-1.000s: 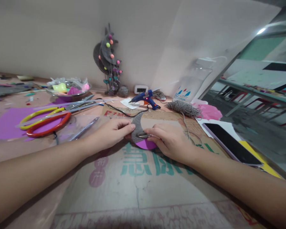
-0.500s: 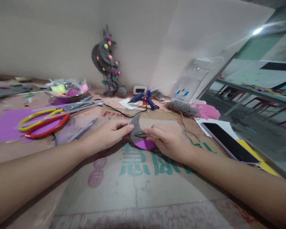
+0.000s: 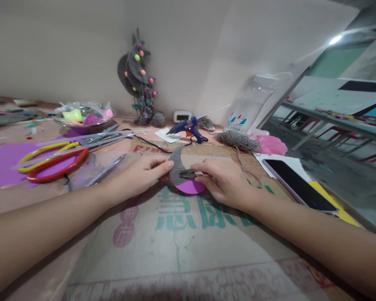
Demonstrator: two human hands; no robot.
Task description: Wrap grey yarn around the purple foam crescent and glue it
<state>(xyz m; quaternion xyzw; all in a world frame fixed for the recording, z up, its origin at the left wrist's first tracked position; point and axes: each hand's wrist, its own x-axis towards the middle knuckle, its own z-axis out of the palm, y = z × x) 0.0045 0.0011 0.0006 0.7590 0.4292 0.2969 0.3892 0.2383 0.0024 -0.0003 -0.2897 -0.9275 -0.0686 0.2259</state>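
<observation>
Between my hands is a crescent piece, its upper and left part wrapped in grey yarn (image 3: pixel 176 164) and its lower right part bare purple (image 3: pixel 191 187). My left hand (image 3: pixel 155 169) pinches the crescent's left edge between thumb and fingers. In my right hand (image 3: pixel 221 179) is a small dark-tipped tool (image 3: pixel 189 172), perhaps tweezers or small pliers, whose tips lie over the yarn at the crescent's inner edge. The fingers of my right hand hide most of this tool. A strand of grey yarn (image 3: pixel 242 161) runs from a skein (image 3: pixel 238 141) down toward my right hand.
Red and yellow handled scissors (image 3: pixel 58 165), a pen (image 3: pixel 108 168) and a bowl (image 3: pixel 84 121) are on the left. A blue glue gun (image 3: pixel 188 127) lies behind the crescent. A bottle (image 3: pixel 249 106) and phone (image 3: pixel 301 184) are right; a decorated moon (image 3: pixel 138 71) leans on the wall.
The dark tips of the tool now show over the yarn, where my right fingers covered that spot before. The whole view has shifted slightly.
</observation>
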